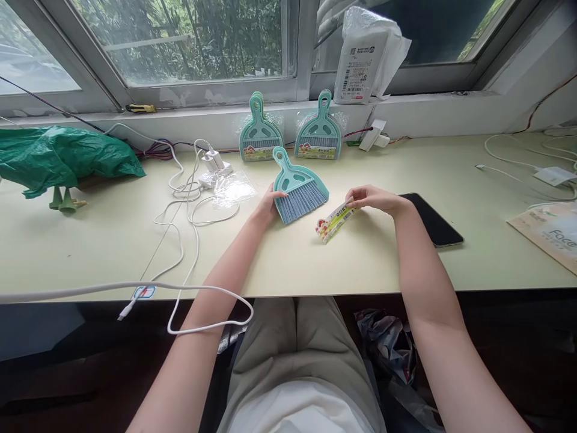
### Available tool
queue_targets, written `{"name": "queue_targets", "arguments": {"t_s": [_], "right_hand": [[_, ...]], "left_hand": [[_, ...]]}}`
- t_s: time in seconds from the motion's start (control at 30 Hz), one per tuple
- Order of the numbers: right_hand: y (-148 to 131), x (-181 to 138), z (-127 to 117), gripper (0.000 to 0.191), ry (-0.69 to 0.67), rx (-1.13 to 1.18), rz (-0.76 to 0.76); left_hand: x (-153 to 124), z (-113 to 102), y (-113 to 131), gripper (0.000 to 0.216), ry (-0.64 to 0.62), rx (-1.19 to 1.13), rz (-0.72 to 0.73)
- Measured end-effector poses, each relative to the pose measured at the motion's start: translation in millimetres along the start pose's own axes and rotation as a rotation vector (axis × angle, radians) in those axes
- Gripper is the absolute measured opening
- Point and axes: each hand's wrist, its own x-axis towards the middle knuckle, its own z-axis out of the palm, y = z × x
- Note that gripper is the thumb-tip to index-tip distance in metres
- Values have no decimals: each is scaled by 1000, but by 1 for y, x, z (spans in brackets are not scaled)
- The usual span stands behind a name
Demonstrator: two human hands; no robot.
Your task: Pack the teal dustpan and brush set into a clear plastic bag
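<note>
A mint-green dustpan and brush set point(297, 191), its blue-grey bristles facing me, tilts a little above the table. My left hand point(269, 201) grips it by its left edge, thumb over the front. Between the closed fingertips of my right hand point(370, 197) is a yellow-green and white printed label point(334, 221), hanging down to the left, apart from the bristles. Behind, two similar sets, one on the left point(260, 129) and one on the right point(319, 127), lean against the wall in clear wrapping with such labels across their bristles.
A black tablet point(433, 219) lies by my right forearm. White cables point(183, 198) with chargers and a clear plastic bag point(234, 187) lie on the left. A green plastic bag point(67, 156) sits far left, a face-mask packet point(547, 234) far right. A wrapped white package point(367, 60) stands on the sill.
</note>
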Motion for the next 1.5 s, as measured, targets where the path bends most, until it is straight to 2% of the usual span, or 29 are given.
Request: {"name": "queue_targets", "arguments": {"t_s": [0.03, 0.1, 0.17, 0.27, 0.37, 0.47, 0.67, 0.97, 1.2, 1.3, 1.43, 1.5], "right_hand": [[-8, -1, 7, 42, -62, 17, -40], [-21, 1, 24, 43, -44, 62, -106], [-30, 8, 44, 41, 96, 117, -149], [-33, 22, 69, 38, 262, 153, -127], [-27, 32, 80, 38, 366, 177, -105], [-17, 37, 80, 35, 431, 155, -81], [-10, 40, 79, 21, 483, -119, -127], [-11, 40, 84, 21, 512, -110, -100], [-25, 29, 93, 10, 601, -531, -88], [-29, 26, 95, 16, 615, -640, -82], [-31, 22, 91, 34, 639, -760, -104], [-31, 21, 87, 36, 649, -788, -100]], "left_hand": [[0, 1, 0, 66, -10, -4, 1], [-1, 2, -1, 67, -37, -12, 4], [-2, 4, -1, 64, -63, -11, -9], [-5, 6, 0, 57, -96, 1, -42], [-7, 7, 1, 56, -125, 20, -43], [-7, 7, 0, 60, -124, 51, -28], [-4, 4, -4, 64, -107, 62, 0], [-8, 8, 0, 54, -130, 63, -7], [-2, 3, -5, 68, -98, 97, 10], [0, 1, -6, 67, -109, 104, 23], [2, 0, -6, 64, -117, 102, 50], [2, 0, -5, 62, -108, 94, 58]]}}
